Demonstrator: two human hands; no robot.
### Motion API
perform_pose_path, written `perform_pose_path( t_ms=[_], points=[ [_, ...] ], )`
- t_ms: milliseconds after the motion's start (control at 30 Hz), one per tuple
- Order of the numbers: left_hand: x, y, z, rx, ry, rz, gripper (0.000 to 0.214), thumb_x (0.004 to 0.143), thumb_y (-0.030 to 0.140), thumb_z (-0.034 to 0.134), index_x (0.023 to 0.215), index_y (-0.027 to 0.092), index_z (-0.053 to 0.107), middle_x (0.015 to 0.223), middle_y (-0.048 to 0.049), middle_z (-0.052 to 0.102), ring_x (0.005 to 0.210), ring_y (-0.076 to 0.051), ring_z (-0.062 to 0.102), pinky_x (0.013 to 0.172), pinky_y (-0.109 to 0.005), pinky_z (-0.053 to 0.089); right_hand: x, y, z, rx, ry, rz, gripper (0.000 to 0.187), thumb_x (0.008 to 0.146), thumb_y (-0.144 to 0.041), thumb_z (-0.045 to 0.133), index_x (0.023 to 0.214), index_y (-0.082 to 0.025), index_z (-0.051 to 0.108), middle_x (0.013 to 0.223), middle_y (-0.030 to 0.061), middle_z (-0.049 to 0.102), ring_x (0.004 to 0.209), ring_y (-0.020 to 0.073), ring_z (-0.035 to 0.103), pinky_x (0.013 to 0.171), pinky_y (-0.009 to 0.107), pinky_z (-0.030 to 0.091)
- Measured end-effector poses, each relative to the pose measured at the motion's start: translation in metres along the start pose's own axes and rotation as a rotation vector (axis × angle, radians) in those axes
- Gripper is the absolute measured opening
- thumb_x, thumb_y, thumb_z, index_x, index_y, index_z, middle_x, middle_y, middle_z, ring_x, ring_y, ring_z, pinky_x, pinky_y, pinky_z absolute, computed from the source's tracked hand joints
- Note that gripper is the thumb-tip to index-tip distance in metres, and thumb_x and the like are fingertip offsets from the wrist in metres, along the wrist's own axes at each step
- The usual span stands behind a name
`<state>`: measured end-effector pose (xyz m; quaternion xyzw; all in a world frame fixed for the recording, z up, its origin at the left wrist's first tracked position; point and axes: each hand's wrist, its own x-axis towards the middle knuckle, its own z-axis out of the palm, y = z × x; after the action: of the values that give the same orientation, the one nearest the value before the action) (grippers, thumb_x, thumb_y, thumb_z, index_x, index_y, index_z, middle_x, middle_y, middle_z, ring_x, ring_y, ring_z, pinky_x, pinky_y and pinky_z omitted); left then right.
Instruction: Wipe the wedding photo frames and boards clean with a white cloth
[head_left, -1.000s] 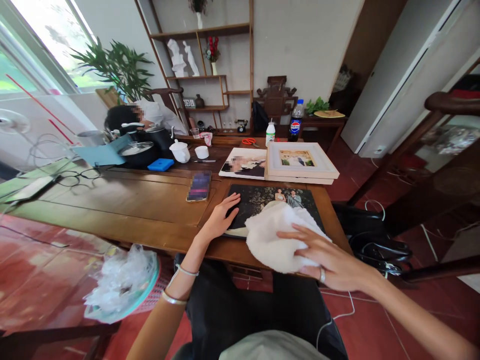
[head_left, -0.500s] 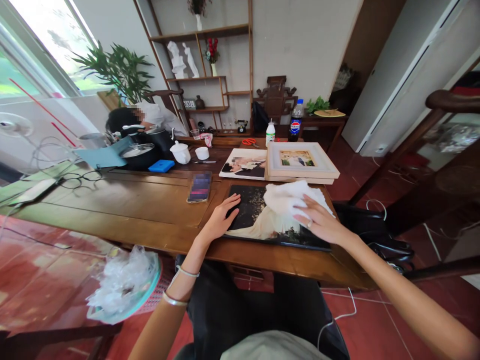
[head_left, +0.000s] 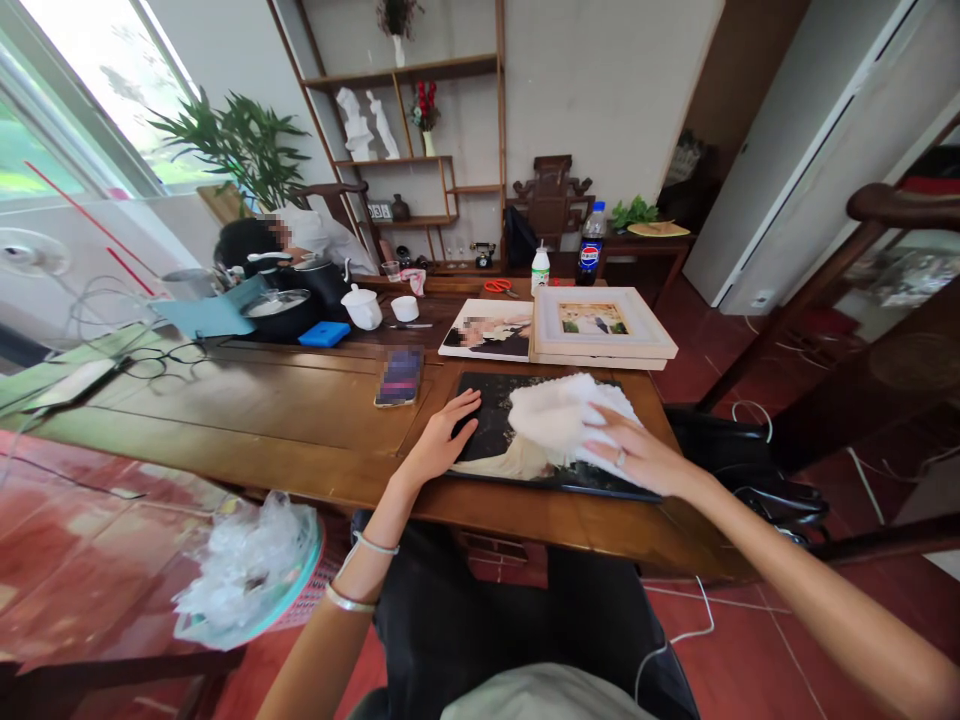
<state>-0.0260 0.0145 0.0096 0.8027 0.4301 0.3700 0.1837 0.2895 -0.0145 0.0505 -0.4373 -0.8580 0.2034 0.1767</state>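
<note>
A dark photo panel (head_left: 491, 405) with a pale gown-like shape printed on it lies flat near the table's front edge. My left hand (head_left: 442, 435) rests on its left edge, fingers stretched out and holding nothing. On the panel's right part, my right hand (head_left: 626, 452) presses a bunched white cloth (head_left: 551, 412) against the surface, its fingers over the cloth's right side. The cloth covers much of the picture. Just left of the panel lies a phone (head_left: 399, 376). Behind it are a photo print (head_left: 487, 330) and a pale framed photo (head_left: 652, 325).
A cola bottle (head_left: 591, 245), a white bottle (head_left: 540, 270) and orange-handled scissors (head_left: 497, 287) stand or lie farther back. Left are a white teapot (head_left: 362, 307), a cup (head_left: 405, 308) and a blue box (head_left: 324, 334). A bag-lined basket (head_left: 311, 580) is below; a person (head_left: 322, 232) sits behind.
My right hand and the white cloth have shifted left and toward me across the panel. My left hand has stayed in place.
</note>
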Motion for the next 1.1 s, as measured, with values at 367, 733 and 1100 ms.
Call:
perform_pose_path(
  t_ms=[367,733,1100],
  points=[
    [-0.001,0.000,0.000,0.006,-0.014,0.004,0.038,0.090,0.029,0.043,0.122,0.014,0.056,0.134,-0.0102,0.050,0.130,-0.021,0.039,0.110,-0.042,0.030,0.022,0.018,-0.008,-0.078,0.020,0.067,0.055,0.089,-0.055,0.037,0.129,-0.020,0.051,0.142,0.0106,0.039,0.135,0.0325,0.023,0.107,0.053,0.022],
    [0.000,-0.003,0.001,0.011,-0.010,0.007,0.037,0.090,0.029,0.042,0.122,0.015,0.056,0.135,-0.0102,0.049,0.130,-0.021,0.039,0.110,-0.042,0.030,-0.056,-0.077,0.008,0.058,-0.181,-0.178,0.029,0.089,-0.035,0.049,0.113,-0.025,0.062,0.140,0.0044,0.043,0.134,0.0252,0.027,0.111,0.047,0.021],
    [0.000,-0.002,0.000,-0.007,-0.007,0.012,0.037,0.090,0.028,0.043,0.122,0.016,0.056,0.134,-0.0096,0.050,0.130,-0.020,0.040,0.110,-0.041,0.030,0.057,0.007,0.004,-0.112,0.086,0.021,0.048,0.091,-0.051,0.035,0.125,-0.024,0.055,0.136,0.0058,0.047,0.132,0.0291,0.031,0.108,0.051,0.023]
  ],
)
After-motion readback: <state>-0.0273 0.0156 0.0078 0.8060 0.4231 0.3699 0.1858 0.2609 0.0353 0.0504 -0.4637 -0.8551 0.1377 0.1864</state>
